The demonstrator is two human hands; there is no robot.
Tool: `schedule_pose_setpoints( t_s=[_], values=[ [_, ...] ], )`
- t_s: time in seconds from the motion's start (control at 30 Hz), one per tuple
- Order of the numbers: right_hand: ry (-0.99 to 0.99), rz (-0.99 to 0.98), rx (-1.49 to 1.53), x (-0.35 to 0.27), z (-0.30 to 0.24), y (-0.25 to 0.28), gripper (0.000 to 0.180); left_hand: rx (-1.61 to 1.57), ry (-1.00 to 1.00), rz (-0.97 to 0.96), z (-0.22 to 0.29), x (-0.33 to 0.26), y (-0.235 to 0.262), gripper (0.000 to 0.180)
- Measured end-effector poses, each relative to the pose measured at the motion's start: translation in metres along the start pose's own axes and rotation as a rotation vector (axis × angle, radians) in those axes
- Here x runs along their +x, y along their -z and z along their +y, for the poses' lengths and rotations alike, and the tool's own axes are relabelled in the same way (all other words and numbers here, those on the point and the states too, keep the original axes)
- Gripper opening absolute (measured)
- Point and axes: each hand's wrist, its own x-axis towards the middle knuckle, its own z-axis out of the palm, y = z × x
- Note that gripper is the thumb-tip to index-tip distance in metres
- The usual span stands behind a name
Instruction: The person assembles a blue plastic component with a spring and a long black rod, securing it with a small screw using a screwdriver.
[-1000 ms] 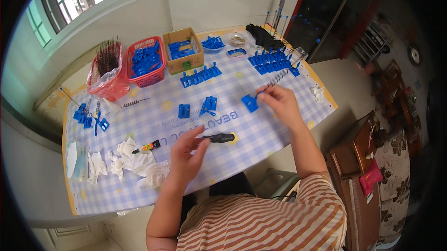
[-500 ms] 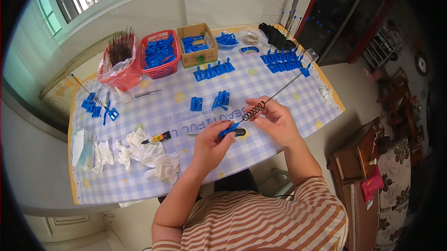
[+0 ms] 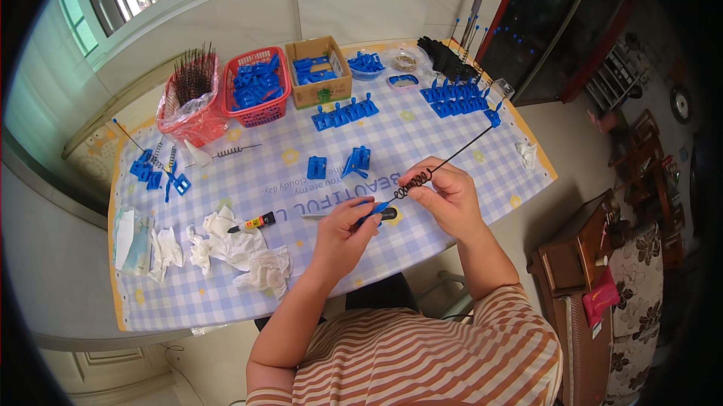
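Between both hands I hold a black wire rod (image 3: 468, 146) with a spring-like coil (image 3: 402, 193) in it. My left hand (image 3: 339, 233) is closed around a small blue plastic piece (image 3: 381, 208) at the wire's near end. My right hand (image 3: 454, 203) pinches the coil between thumb and fingers. The wire slants up to the right, and a blue piece (image 3: 492, 117) shows at its far tip. Beyond my left hand lie a flat blue clip part (image 3: 317, 168) and a blue clip (image 3: 357, 162). A black-handled tool (image 3: 389, 213) lies partly hidden behind my left fingers.
Along the back stand a red bin of coiled wires (image 3: 197, 132), a red basket (image 3: 256, 114) and a cardboard box (image 3: 322, 96) of blue parts. Rows of blue clips (image 3: 345, 114) stand before them. Crumpled tissues (image 3: 263, 269) and a glue tube (image 3: 253, 222) lie left.
My right fingers have closed in more tightly on the coil. The blue piece in my left hand has turned, and the wire's far end has shifted slightly.
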Motion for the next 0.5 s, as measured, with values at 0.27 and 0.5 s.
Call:
schedule_pose_setpoints(
  t_s=[0.27, 0.5],
  values=[
    [0.048, -0.015, -0.053, 0.0045, 0.0004, 0.0037, 0.019, -0.038, 0.028, -0.015, 0.0001, 0.0007, -0.0001, 0.021],
    [0.010, -0.016, -0.008, 0.0035, 0.0002, 0.0052, 0.025, -0.054, 0.038, -0.009, -0.0001, -0.0004, -0.0001, 0.022]
  ],
)
